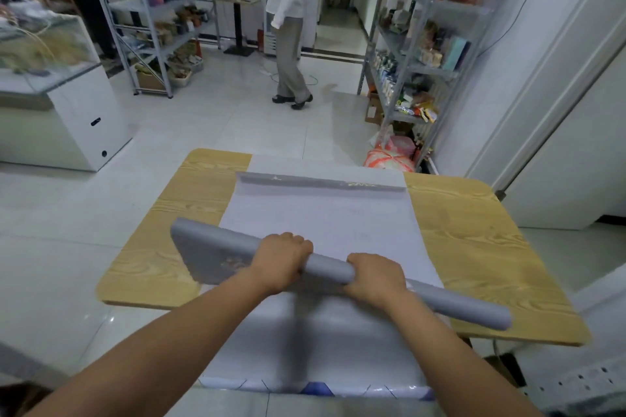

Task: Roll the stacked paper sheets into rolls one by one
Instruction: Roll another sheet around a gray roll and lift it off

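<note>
The left hand (pixel 283 257) has its fingers curled over the top of a grey paper roll (pixel 328 266), and the right hand (pixel 374 276) grips the same roll just beside it, knuckles up, so both hands clasp its middle. The roll lies slantwise over the stack, one end toward 9 o'clock and the other toward 4 o'clock. The 4 o'clock end is a tight tube, while the 9 o'clock end spreads wide and flat, so this sheet looks rolled but not evenly. The next move probably calls for a twist of the hands to draw the loose end in, then setting the roll aside before starting on the next sheet. Beneath it the stack of paper sheets (pixel 321 217) runs from 12 to 6 o'clock down the wooden table (pixel 474 247), its far edge curled up and its near part hanging over the table's edge toward the person. Beyond the table is a pale tiled floor (pixel 203 118), with metal shelving racks (pixel 416 68) of goods at 11 and 1 o'clock, a glass display case (pixel 50 54) at 10 o'clock, and another person (pixel 288 27) walking at 12 o'clock.
</note>
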